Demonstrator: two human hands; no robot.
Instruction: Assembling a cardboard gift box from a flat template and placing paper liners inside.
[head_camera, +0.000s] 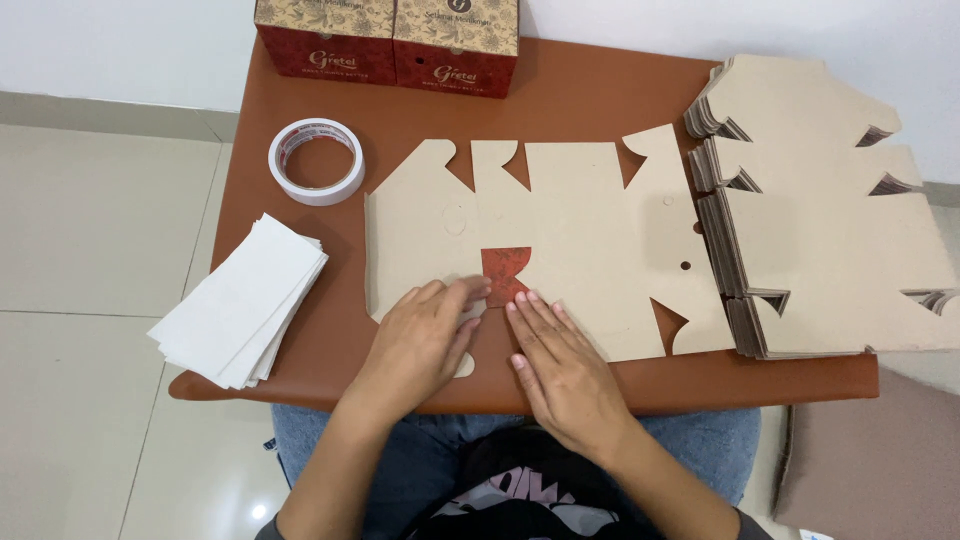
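Flat die-cut box blank, plain brown side up, lies spread across the middle of the brown table in front of me. One small flap near its lower edge is folded over, showing a red patterned face. My left hand rests palm down on the blank just left of that flap, fingers loosely curled, fingertips touching the flap's lower left corner; it grips nothing. My right hand lies flat and open, fingers together, pressing the blank just right of and below the flap, fingertips at its lower edge. Stack of identical unfolded blanks sits at the right side of the table, overlapping its edge. Roll of white tape upper left; pile of white paper slips at the left edge. Two finished red boxes stand at the far edge.
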